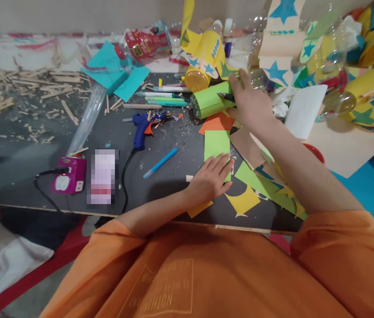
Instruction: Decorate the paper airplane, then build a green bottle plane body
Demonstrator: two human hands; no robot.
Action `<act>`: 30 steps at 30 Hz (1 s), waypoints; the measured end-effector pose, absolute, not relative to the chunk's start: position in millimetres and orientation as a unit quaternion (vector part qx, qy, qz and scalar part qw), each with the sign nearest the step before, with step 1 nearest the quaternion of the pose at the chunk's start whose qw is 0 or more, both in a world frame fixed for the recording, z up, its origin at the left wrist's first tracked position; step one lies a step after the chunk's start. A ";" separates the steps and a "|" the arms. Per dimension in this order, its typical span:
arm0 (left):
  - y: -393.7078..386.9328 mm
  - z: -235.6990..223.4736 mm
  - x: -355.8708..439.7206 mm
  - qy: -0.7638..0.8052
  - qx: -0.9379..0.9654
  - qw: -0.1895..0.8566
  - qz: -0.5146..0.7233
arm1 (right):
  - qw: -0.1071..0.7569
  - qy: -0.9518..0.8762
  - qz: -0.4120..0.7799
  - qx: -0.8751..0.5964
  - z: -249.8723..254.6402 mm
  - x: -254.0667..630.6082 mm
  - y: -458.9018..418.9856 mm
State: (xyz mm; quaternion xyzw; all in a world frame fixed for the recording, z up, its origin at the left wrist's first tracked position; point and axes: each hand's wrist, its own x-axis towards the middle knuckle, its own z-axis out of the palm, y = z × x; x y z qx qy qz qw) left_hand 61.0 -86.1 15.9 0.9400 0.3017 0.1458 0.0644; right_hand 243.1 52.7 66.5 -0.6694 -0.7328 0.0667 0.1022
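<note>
Our left hand (pixel 208 179) is flat on some green paper (pixel 217 142), fingers loosely spread; our right hand (pixel 251 104) has a dark pen (pixel 225 96) pinched, right against the green-wrapped bottle (pixel 208 101).

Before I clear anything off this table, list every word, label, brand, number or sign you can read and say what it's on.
"IS MORE": orange shirt, upside down in this view.
"NOTHI": same shirt; the letters after it are unclear, as are its other lines.
Too small or blurred to read: print on the red label, blue marks on the yellow-wrapped bottle, markings on the pink adapter.
Phone screen: pixelated, unreadable.
</note>
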 end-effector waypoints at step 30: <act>-88.0 24.5 36.5 0.228 0.962 0.072 0.129 | 0.506 -0.387 0.550 -0.540 59.8 271.5 -68.3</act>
